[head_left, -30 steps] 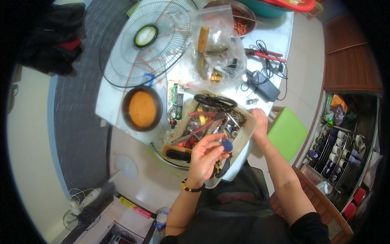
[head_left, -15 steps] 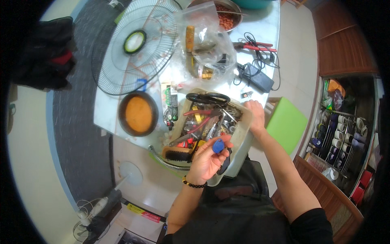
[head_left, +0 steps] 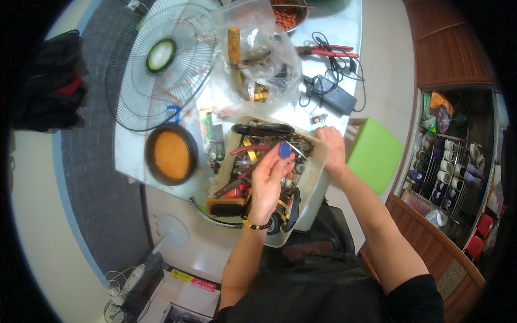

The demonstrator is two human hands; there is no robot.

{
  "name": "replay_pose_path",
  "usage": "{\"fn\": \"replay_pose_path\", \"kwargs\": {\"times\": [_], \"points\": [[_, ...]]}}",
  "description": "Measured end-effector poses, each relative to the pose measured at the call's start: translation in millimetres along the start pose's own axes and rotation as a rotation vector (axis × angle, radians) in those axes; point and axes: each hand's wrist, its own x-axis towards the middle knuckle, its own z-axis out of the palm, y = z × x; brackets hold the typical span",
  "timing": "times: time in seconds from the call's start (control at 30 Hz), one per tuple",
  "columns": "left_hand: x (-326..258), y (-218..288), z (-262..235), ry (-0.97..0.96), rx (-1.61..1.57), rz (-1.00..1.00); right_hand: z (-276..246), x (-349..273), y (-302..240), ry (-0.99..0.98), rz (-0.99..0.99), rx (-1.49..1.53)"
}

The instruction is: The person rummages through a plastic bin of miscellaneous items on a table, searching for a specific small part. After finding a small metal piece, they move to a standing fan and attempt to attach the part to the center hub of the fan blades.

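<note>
Left hand: forearm up from the lower edge, wrist about over the near side of the bin, fingertips pointing away from the body. Thumb and fingers close together, pinching a small blue disc. Disc sits above the bin contents, held at the fingertips. One beaded bracelet, black and yellow, on that wrist.

Right hand: forearm slants up and left from the lower right, hand at the bin's right rim near the far corner. Fingers look bent and bunched; can't tell whether they grip the rim or just rest there.

Counts. In the bin: 1 pair of red handles, 1 black ring-shaped part along the far side, 1 wooden-backed brush at the near left; small hardware too jumbled to count.

On the table: 1 round pan with orange contents, left of the bin; 1 wire fan guard; 1 clear plastic bag with tools inside; 1 metal bowl of reddish beans or nuts; 1 black adapter with cable; 1 red-handled tool, 2 handles visible.

Off the table: 1 green stool, right.
</note>
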Motion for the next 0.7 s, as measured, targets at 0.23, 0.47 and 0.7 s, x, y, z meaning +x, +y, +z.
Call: {"fn": "replay_pose_path", "kwargs": {"times": [0.23,0.47,0.7], "points": [[-13.5,7.1,-9.5,0.021,0.256,0.151,1.8,-0.4,0.6,0.026,-0.014,-0.012],[-30.8,6.1,-15.2,0.065,1.158,0.598,0.8,-0.3,0.7,0.03,-0.018,0.008],[-8.9,-7.9,-4.8,-0.189,1.696,0.707,-1.1,0.9,-1.4,0.033,-0.01,-0.004]]}}
